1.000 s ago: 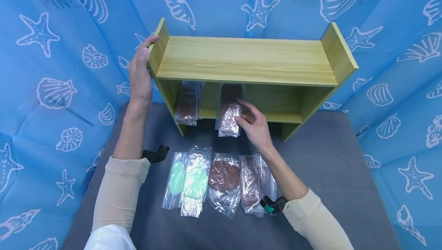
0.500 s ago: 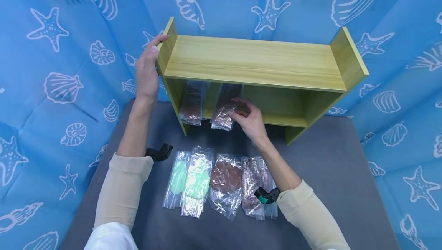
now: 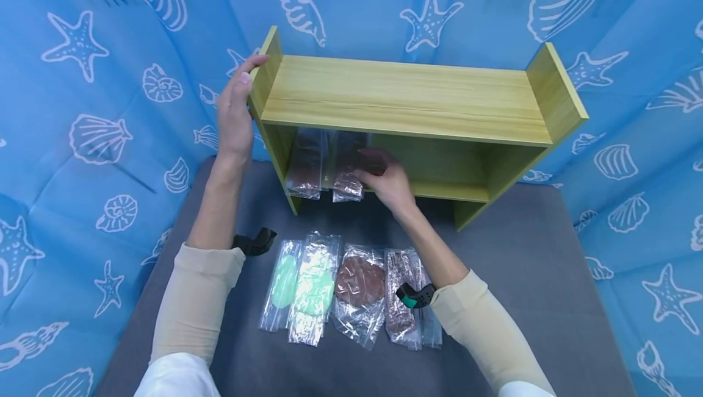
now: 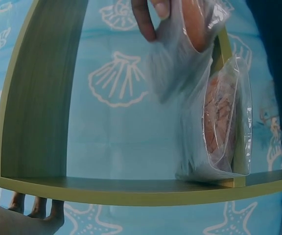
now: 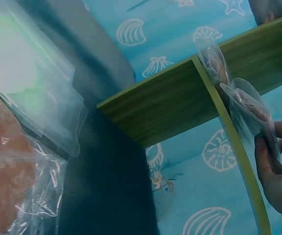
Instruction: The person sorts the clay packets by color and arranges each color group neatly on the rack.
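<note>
Your right hand (image 3: 387, 180) reaches under the top board of the wooden shelf (image 3: 406, 95), and its fingers (image 5: 273, 161) pinch a clear bag of brown food (image 3: 348, 171) that stands on the lower board, near the shelf's left end. Just beside it, closer to the left side panel, a second brown bag (image 3: 304, 165) stands upright; the two look close, though you cannot tell whether they touch. Your left hand (image 3: 235, 110) lies flat against the outside of the left side panel, fingers straight, thumb over its top edge. On the grey counter (image 3: 511, 263), along its near edge, lie two green bags (image 3: 299, 284), a round brown bag (image 3: 359, 281) and another brown bag (image 3: 400, 299).
</note>
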Action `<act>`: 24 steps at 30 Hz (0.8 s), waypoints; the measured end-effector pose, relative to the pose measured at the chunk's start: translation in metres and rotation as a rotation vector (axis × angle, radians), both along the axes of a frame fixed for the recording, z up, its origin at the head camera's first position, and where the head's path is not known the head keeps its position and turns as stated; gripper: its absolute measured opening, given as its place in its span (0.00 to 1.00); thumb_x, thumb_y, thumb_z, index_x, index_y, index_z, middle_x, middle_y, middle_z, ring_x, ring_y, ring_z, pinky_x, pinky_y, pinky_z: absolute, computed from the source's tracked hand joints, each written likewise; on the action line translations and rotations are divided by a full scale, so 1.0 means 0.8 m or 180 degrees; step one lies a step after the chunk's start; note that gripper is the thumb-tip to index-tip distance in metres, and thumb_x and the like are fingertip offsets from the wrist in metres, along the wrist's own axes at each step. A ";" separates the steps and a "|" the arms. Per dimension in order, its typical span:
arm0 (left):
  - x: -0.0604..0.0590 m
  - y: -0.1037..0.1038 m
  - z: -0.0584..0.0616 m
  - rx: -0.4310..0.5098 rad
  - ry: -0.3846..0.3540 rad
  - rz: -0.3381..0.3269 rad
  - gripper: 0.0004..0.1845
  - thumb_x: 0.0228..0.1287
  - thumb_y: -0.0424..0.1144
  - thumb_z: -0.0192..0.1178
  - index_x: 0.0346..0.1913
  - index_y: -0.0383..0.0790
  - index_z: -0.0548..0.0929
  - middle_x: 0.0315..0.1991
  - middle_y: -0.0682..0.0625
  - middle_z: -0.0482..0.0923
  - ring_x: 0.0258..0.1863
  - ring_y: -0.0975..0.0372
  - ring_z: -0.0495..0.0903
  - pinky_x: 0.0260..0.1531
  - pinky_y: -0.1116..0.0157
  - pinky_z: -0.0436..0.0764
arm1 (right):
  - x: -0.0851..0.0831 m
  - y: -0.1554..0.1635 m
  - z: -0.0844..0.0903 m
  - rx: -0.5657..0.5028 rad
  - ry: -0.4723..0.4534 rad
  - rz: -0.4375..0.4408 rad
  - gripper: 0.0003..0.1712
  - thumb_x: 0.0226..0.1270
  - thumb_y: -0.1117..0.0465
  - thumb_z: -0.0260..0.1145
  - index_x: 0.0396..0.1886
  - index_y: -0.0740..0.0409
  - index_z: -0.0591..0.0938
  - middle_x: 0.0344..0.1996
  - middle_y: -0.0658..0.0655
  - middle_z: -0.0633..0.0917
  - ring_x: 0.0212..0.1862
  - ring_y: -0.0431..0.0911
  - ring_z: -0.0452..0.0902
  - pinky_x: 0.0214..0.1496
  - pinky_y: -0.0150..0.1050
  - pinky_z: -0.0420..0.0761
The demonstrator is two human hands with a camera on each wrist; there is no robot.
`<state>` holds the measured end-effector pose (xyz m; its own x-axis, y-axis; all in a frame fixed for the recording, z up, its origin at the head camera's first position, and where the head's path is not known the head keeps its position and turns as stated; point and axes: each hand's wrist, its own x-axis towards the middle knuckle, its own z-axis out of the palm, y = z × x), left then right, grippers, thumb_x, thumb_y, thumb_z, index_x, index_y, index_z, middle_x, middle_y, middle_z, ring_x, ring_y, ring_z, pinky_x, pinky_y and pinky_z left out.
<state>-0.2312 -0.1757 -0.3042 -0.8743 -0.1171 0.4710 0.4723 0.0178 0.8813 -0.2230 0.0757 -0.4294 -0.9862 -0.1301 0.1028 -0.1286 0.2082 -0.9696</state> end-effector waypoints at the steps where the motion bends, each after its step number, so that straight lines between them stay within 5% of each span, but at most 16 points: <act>1: -0.002 -0.001 -0.002 0.0018 -0.0015 -0.0013 0.24 0.74 0.42 0.39 0.64 0.37 0.77 0.73 0.48 0.62 0.72 0.64 0.60 0.65 0.63 0.63 | -0.001 -0.001 0.000 0.0061 -0.0010 0.0006 0.27 0.61 0.67 0.72 0.62 0.59 0.79 0.55 0.61 0.81 0.54 0.54 0.80 0.49 0.40 0.82; 8: -0.002 0.000 -0.003 0.0053 -0.0028 -0.0044 0.24 0.75 0.42 0.39 0.64 0.37 0.77 0.74 0.49 0.62 0.72 0.64 0.59 0.65 0.62 0.63 | -0.010 -0.009 0.000 0.0370 -0.0078 0.0085 0.27 0.62 0.65 0.71 0.62 0.57 0.78 0.56 0.60 0.81 0.51 0.53 0.82 0.44 0.41 0.83; 16: 0.009 0.006 0.008 0.0001 -0.0013 -0.0003 0.25 0.74 0.42 0.39 0.64 0.36 0.77 0.73 0.46 0.62 0.71 0.62 0.61 0.65 0.63 0.62 | -0.013 -0.015 0.001 0.0921 0.0083 -0.0075 0.27 0.61 0.61 0.73 0.61 0.55 0.79 0.52 0.58 0.84 0.52 0.52 0.80 0.52 0.46 0.79; 24: -0.005 -0.001 -0.005 -0.0020 -0.0020 0.0024 0.25 0.74 0.43 0.38 0.63 0.38 0.78 0.74 0.46 0.62 0.71 0.63 0.61 0.65 0.65 0.61 | -0.008 -0.019 -0.007 0.1277 0.0591 -0.0233 0.25 0.61 0.59 0.74 0.59 0.56 0.82 0.53 0.60 0.82 0.51 0.52 0.81 0.53 0.43 0.80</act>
<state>-0.2352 -0.1767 -0.3084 -0.8764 -0.1209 0.4662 0.4666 0.0269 0.8841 -0.2296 0.0605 -0.4353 -0.9638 -0.1265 0.2347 -0.2639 0.5782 -0.7720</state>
